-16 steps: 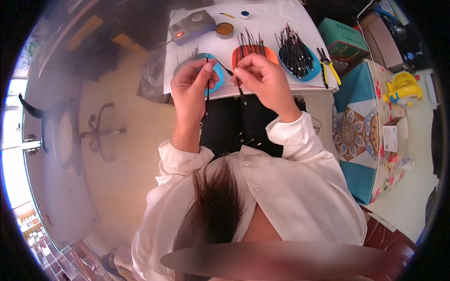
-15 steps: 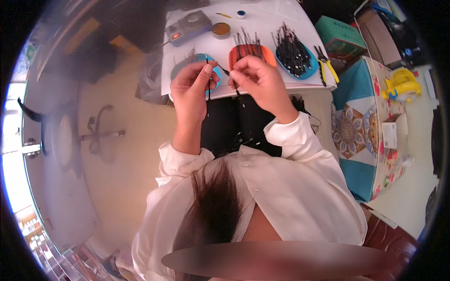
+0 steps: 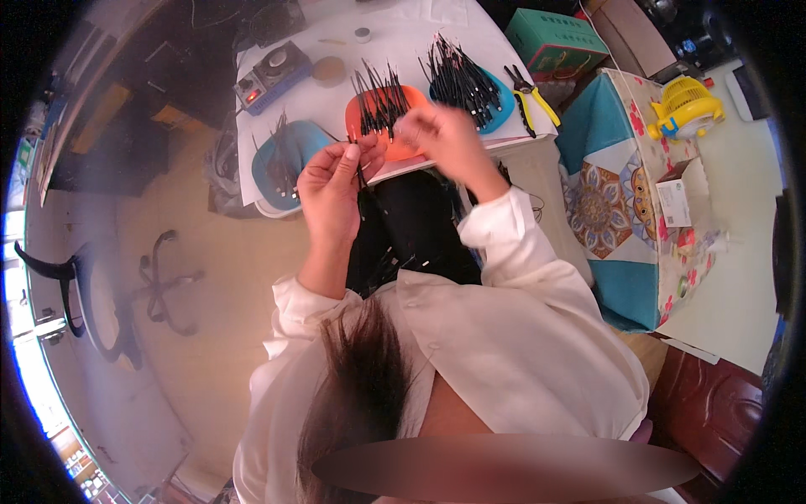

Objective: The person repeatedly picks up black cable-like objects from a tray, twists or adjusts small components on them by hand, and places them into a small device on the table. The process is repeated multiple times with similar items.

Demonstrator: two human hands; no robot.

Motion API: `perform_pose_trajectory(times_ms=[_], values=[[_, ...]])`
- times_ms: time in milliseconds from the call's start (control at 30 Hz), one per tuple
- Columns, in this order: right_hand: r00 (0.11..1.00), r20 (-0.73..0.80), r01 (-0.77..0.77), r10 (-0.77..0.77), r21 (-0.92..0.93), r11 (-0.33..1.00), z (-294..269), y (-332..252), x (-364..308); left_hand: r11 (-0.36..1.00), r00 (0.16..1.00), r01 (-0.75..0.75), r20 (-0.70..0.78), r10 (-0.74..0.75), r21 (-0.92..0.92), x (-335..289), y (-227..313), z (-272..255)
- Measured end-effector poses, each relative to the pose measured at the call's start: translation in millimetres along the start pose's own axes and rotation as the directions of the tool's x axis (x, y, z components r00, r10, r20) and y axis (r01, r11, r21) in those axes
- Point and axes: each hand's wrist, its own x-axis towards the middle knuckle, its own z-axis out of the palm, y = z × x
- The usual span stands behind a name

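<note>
at the far left of the surface, which is white, a control box with a lit red indicator stands behind a blue tray containing thin leads. to the right of the control box is a round tin. the left hand is positioned at the near edge, just beside the blue tray; its thumb and forefinger pinch a thin black cable, whose lower end hangs below the hand. next, an orange tray holds a row of black cables. the right hand is at the right side of the orange tray; its fingers are bent and blurred, and whether they grip anything cannot be determined. further right, a second blue tray carries a dense cable bundle. yellow-and-black pliers lie beside it, handles toward the near edge.
</note>
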Motion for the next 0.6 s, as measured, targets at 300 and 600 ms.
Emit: perform_pose_trajectory(times_ms=[300, 600], values=[[0.959, -0.282, -0.225, -0.006, -0.778, 0.587, -23.5, 63.2, 79.7, 0.99, 0.995, -0.06, 0.088, 0.049, 0.129, -14.7, 7.2, -3.8], [0.987, -0.121, 0.13, -0.109, 0.182, 0.975, 11.2, -47.4, -37.1, 0.998, 0.998, -0.062, 0.004, 0.062, -0.006, -47.1, 35.3, 2.5]])
